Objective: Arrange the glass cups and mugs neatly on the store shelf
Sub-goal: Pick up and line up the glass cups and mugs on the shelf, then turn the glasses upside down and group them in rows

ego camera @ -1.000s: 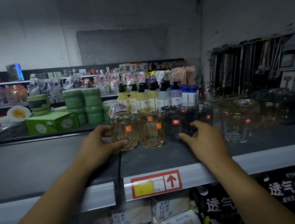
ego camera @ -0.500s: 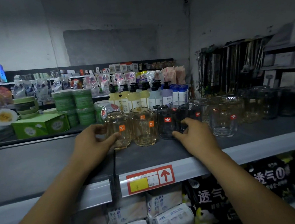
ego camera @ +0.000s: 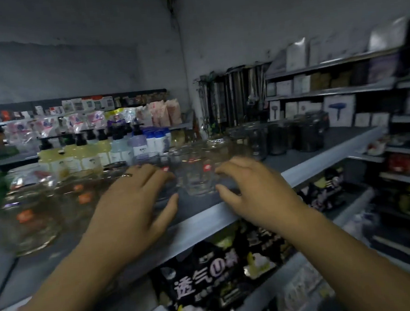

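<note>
Between the hands: clear glass cup (ego camera: 197, 178) upright on shelf (ego camera: 327, 144) | left hand (ego camera: 134, 206) spread, holding nothing | right hand (ego camera: 256, 193) loose, empty (contact blurred) | amber cups (ego camera: 30, 210) left of left hand

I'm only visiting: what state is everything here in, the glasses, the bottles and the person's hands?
Clear glass cup: upright on the shelf, between both hands.
Amber glasses: upright, blurred.
Dark glasses: upright, further right.
Pump bottles: upright, pumps on.
Left hand: fingers spread, over the glasses.
Right hand: fingers curved beside the clear cup; grip unclear.
</note>
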